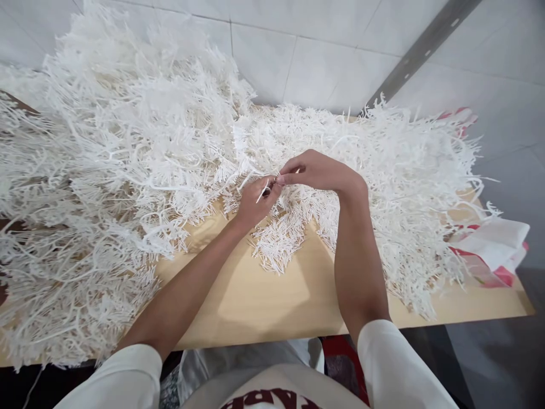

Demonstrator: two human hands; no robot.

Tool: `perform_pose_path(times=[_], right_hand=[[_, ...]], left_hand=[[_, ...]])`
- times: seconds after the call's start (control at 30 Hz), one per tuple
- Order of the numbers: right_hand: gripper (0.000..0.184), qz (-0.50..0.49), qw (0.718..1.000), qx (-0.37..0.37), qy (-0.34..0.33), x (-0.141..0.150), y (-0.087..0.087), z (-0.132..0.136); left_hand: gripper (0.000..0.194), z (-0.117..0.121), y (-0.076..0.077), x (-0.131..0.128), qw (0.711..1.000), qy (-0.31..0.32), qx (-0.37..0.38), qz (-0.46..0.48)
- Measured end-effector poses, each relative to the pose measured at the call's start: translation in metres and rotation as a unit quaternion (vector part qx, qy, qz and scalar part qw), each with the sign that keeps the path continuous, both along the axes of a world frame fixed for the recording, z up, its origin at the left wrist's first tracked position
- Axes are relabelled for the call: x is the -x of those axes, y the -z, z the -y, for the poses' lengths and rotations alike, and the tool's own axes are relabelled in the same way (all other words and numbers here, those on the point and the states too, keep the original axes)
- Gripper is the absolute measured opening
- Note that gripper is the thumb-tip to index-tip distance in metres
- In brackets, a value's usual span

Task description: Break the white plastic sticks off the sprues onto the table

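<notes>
My left hand (256, 200) is closed around a thin white branched plastic piece (263, 191), whose strand pokes out between the fingers. From the right, my right hand (318, 170) meets it with thumb and forefinger pinched together at the end of the same piece. The fingertips of both hands nearly touch, and the exact spot they grip is partly hidden. Just beneath and in front of the hands lies a small heap of short white plastic sticks (279, 241).
A tall pile of white branched plastic pieces (140, 125) covers the table's left side. More white pieces (409, 199) spread over the right side, beside a white and red plastic bag (494, 250). The wooden tabletop (272, 307) ends near my body. A tiled wall (315, 62) and slanted metal bar (419, 57) stand behind.
</notes>
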State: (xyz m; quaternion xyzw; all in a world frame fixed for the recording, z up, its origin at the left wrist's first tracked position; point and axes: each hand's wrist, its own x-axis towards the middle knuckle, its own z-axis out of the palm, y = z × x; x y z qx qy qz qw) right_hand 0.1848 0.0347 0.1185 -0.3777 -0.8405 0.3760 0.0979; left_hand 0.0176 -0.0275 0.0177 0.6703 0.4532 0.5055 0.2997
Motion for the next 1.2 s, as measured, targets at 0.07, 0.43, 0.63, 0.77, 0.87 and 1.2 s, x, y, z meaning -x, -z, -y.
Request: perform_pose_path(times=[0.07,0.43,0.63,0.77,0.87,1.2], right_hand=[[0.033,-0.036,0.999,-0.034,0.009,0.004,0.003,0.0],[0.044,-0.181,0.969,-0.088,0.145,0.017,0.026,-0.005],[0.038,-0.175,0.972,-0.056,0.145,-0.007,0.0,-0.008],[0.036,-0.049,0.997,0.007,0.062,-0.012,-0.004,-0.003],[0.032,0.014,0.999,0.033,0.024,-0.007,-0.001,-0.002],[0.032,-0.073,0.99,-0.12,0.026,0.009,0.017,-0.002]], left_hand=[[0.03,0.0,0.0,0.0,1.0,-0.011,-0.003,-0.002],[0.027,-0.003,0.008,0.001,0.994,0.021,-0.059,-0.086],[0.028,0.0,0.003,0.0,0.999,-0.047,-0.016,-0.006],[0.025,0.0,0.002,-0.001,0.999,-0.017,-0.016,-0.023],[0.025,-0.001,0.004,-0.002,0.999,-0.018,-0.025,-0.018],[0.032,-0.001,-0.001,-0.001,0.996,-0.047,-0.046,-0.054]])
